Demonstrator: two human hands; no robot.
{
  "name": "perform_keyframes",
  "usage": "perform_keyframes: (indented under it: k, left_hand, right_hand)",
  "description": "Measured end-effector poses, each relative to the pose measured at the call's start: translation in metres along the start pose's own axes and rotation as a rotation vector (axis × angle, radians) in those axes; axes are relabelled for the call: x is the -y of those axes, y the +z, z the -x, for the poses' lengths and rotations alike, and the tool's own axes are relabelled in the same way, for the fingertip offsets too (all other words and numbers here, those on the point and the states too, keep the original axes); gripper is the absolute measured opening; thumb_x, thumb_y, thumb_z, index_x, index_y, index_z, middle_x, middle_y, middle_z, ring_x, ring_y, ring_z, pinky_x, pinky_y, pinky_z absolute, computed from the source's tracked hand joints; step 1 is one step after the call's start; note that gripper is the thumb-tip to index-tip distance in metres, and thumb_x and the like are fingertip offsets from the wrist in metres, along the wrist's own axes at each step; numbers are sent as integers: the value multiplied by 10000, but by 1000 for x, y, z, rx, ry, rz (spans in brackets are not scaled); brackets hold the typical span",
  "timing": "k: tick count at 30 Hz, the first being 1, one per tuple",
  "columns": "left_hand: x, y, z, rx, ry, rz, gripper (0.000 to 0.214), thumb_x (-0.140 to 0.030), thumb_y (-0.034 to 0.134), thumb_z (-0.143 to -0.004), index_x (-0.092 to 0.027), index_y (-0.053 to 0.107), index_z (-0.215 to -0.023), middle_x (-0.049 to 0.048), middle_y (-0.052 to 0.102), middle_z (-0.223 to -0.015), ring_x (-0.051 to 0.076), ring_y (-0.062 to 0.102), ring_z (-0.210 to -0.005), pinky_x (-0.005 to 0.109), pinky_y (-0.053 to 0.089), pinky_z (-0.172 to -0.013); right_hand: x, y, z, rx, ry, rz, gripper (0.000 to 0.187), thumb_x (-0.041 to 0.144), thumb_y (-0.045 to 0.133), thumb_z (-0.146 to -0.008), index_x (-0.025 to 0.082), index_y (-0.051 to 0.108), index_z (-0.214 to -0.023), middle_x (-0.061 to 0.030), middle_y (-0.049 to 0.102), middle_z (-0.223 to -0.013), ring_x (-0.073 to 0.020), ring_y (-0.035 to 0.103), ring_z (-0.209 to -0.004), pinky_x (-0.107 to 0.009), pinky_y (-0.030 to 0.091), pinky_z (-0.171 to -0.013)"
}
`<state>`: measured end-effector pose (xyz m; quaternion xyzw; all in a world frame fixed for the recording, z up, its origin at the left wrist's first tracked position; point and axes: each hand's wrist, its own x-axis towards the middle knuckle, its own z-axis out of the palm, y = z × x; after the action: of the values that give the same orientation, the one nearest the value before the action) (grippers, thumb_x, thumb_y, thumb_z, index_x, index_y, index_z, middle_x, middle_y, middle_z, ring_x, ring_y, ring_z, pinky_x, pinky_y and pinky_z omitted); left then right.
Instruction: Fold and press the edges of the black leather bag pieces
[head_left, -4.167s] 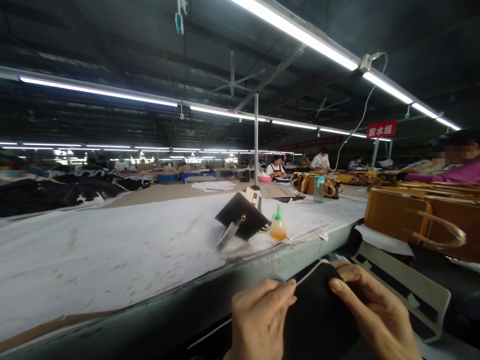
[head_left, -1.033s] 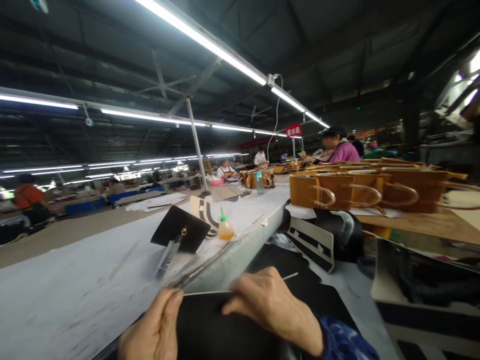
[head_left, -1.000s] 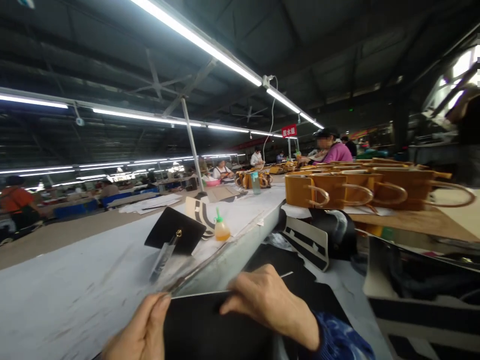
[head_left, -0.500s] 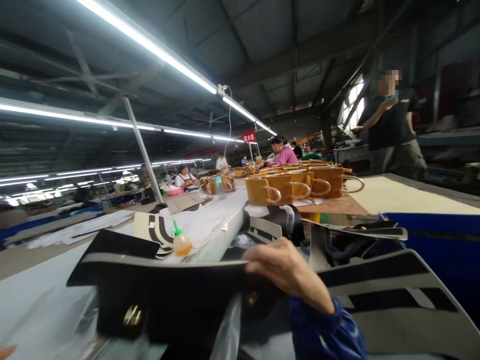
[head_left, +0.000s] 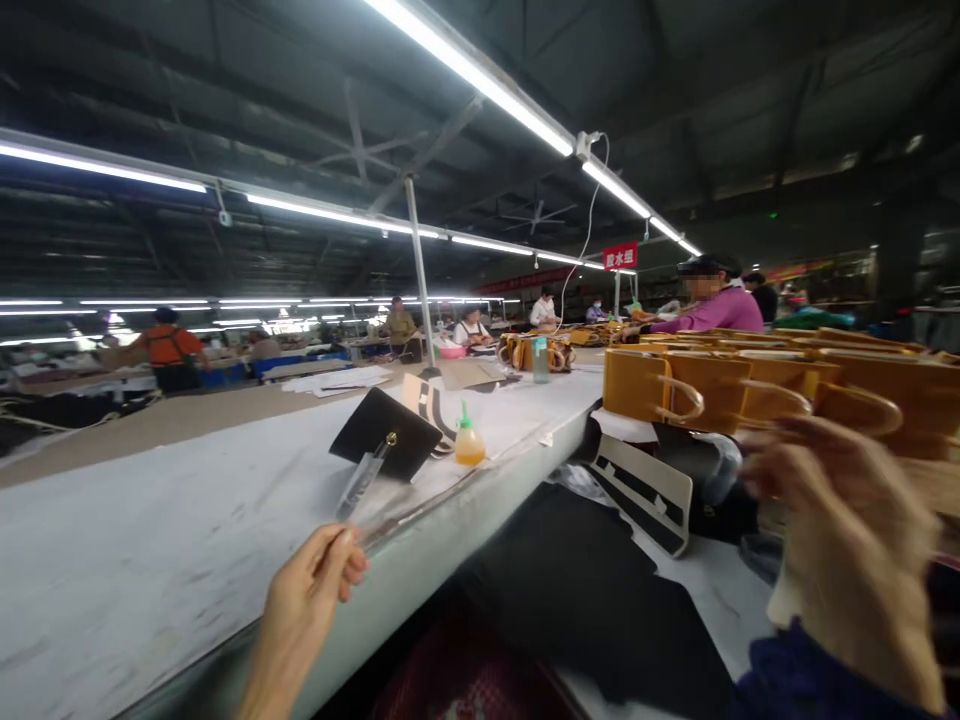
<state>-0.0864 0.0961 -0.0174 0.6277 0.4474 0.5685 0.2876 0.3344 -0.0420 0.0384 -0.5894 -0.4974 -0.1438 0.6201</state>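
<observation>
My left hand reaches to the edge of the long white table. Its thumb and fingers are pinched together at the corner of a clear plastic film lying there. My right hand is raised at the right with a blue sleeve; it is smeared by motion, fingers curled, and what it holds, if anything, does not show. A black leather panel lies on the lower bench between my hands. Past the film a black flap with a gold clasp stands beside a small orange bottle.
Tan handbags with loop handles line the bench at right. A white panel with black stripes leans below them. A person in purple works behind the bags, and a person in orange stands far left.
The black piece both hands held is out of them. My right hand has swung up and to the right; my left hand has gone to the table edge. The view turned back left.
</observation>
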Motion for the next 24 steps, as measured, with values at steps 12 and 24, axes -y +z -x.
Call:
perform_keyframes:
  k: [12, 24]
  left_hand:
    - [23, 4, -8, -85, -40, 15, 358, -527, 590, -842, -172, 635, -858, 3, 647, -641, 180, 587, -612, 267, 458, -532]
    - [30, 66, 32, 216, -150, 167, 542, -445, 712, -800, -164, 571, -1241, 138, 688, -1140, 276, 651, -1044, 374, 505, -882]
  right_hand:
    - [-94, 184, 72, 997, -35, 105, 233, 361, 631, -953, 160, 634, -1069, -38, 657, -1009, -152, 649, -817, -321, 568, -700]
    - [-76, 162, 16, 897, 84, -250, 226, 347, 662, -930, 146, 612, -840, 36, 593, -751, -104, 584, -643, -256, 515, -595]
